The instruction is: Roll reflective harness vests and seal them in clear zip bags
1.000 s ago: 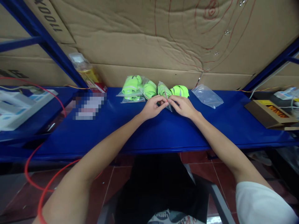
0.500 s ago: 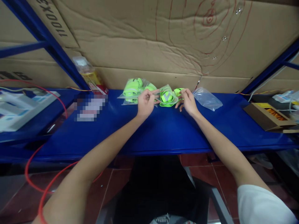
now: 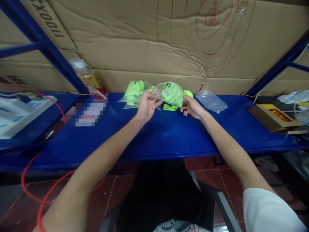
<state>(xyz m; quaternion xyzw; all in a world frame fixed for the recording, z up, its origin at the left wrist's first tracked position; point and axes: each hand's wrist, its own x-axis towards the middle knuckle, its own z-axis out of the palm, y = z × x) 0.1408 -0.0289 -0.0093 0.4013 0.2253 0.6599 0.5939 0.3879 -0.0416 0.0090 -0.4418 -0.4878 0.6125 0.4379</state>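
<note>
My left hand (image 3: 145, 105) pinches the left edge of a clear plastic bag (image 3: 170, 94) that holds a neon green reflective band, lifted a little above the blue shelf (image 3: 156, 135). At the bag's right side my right hand (image 3: 192, 107) rests with curled fingers, touching the bag and a loose green band (image 3: 188, 94) behind it. More bagged green bands (image 3: 134, 92) lie just left of my left hand.
An empty clear bag (image 3: 210, 101) lies right of my right hand. A bottle in plastic (image 3: 87, 77) leans at the back left. An open cardboard box (image 3: 275, 118) sits far right. Cardboard lines the back wall. A red cable (image 3: 38, 193) loops below left.
The bagged green band has been lifted off the shelf and shifted left, held by my left hand. My right hand has dropped from the bag's top to its right side.
</note>
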